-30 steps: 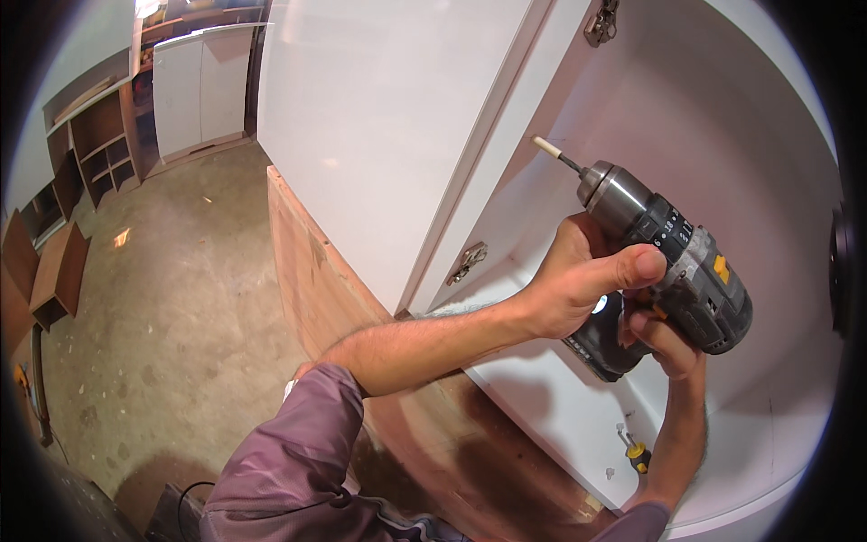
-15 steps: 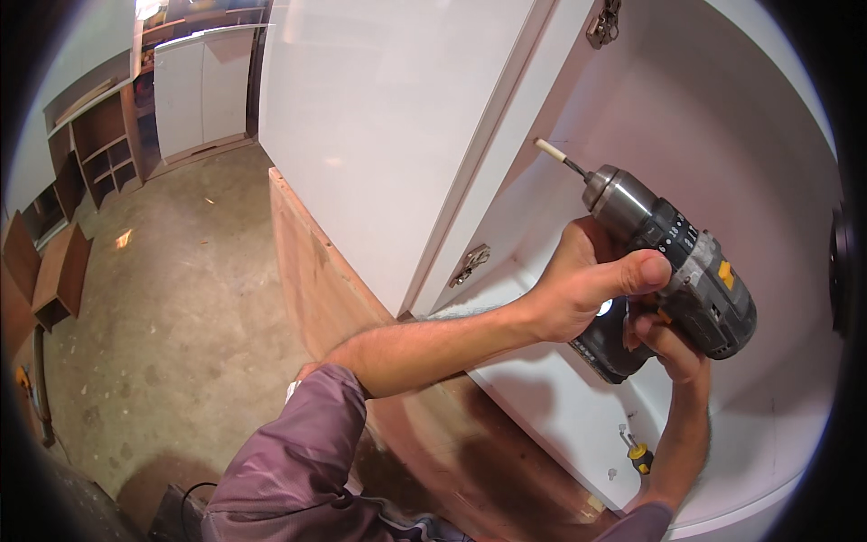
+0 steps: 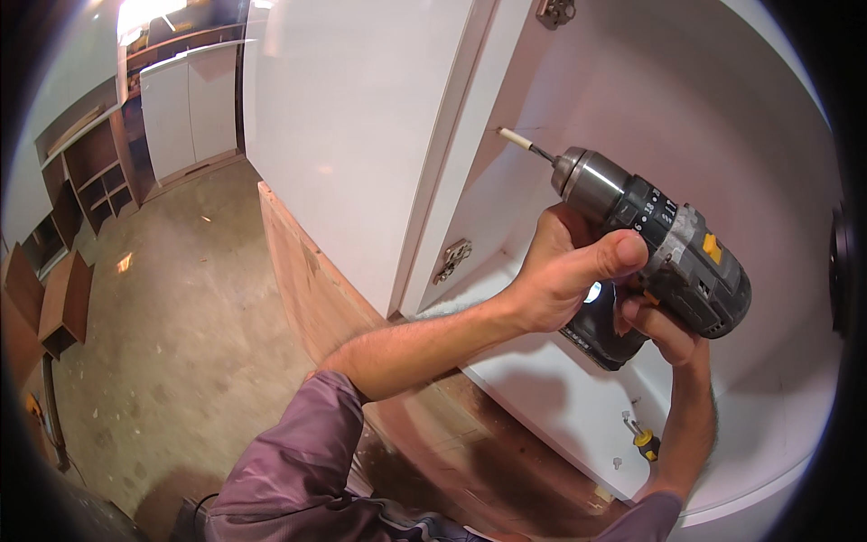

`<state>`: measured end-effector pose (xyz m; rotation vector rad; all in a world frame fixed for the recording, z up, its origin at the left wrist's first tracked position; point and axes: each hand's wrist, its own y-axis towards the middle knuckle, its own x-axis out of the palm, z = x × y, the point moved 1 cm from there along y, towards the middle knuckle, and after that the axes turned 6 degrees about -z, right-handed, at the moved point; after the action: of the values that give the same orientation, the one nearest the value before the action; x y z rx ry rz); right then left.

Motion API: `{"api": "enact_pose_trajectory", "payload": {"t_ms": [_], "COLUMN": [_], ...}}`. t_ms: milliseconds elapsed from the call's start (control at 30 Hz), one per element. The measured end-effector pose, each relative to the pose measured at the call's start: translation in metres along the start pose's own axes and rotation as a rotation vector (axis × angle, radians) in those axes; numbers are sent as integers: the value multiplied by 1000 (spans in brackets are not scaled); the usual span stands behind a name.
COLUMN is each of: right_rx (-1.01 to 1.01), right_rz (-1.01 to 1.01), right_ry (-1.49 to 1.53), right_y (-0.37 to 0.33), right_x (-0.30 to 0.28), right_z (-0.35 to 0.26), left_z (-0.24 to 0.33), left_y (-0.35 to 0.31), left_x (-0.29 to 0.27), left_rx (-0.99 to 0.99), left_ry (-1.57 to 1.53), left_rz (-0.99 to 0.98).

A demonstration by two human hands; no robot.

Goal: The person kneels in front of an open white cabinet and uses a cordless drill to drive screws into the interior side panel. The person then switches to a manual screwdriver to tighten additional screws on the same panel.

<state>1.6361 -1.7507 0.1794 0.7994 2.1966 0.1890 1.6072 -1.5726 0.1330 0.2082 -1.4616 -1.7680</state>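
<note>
Both my hands hold a grey and black cordless drill [image 3: 646,212] inside a white cabinet [image 3: 722,144]. A thin bit with a pale sleeve [image 3: 516,138] sticks out of its chuck, the tip at the cabinet's side panel [image 3: 510,90]; whether it touches I cannot tell. My left hand [image 3: 564,266] grips the drill behind the chuck, thumb along its body. My right hand [image 3: 673,332] is closed round the handle near the trigger, partly hidden. A small lit lamp [image 3: 593,292] shows below the drill body.
A white door [image 3: 352,117] stands open at left. Metal hinges [image 3: 454,260] [image 3: 554,12] sit on the side panel. On the cabinet bottom lies a yellow and black screwdriver [image 3: 645,441]. A wooden board [image 3: 312,271] borders the floor; brown shelving [image 3: 99,176] stands farther off.
The drill has moved left with both hands, bringing its bit tip closer to the side panel. The whole view has shifted slightly. Both hands keep the same grip.
</note>
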Motion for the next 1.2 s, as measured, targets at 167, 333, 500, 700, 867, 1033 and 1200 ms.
{"api": "enact_pose_trajectory", "payload": {"t_ms": [167, 333, 500, 700, 867, 1033, 1200], "right_rx": [-13, -36, -78, -109, -225, -206, -154], "right_rz": [-23, -109, -66, -80, -131, -127, -77], "right_ry": [55, -31, -8, 51, -161, -217, -47], "right_y": [-2, 1, -2, 5, 2, 2, -10], "right_x": [-19, -39, -34, -38, -63, -77, -75], "right_z": [8, 11, 7, 12, 31, 64, 57], "left_z": [-7, -13, -12, -9, 30, 92, 122], "left_y": [4, 6, 3, 2, -56, -82, -70], "left_x": [5, 0, -4, 4, 13, 4, 16], "left_rx": [-4, -49, -125, -49, -152, 85, 14], "left_ry": [-37, -83, -3, 80, 428, 960, 1157], "left_rz": [-1, -75, -128, 15, 317, 572, 469]}}
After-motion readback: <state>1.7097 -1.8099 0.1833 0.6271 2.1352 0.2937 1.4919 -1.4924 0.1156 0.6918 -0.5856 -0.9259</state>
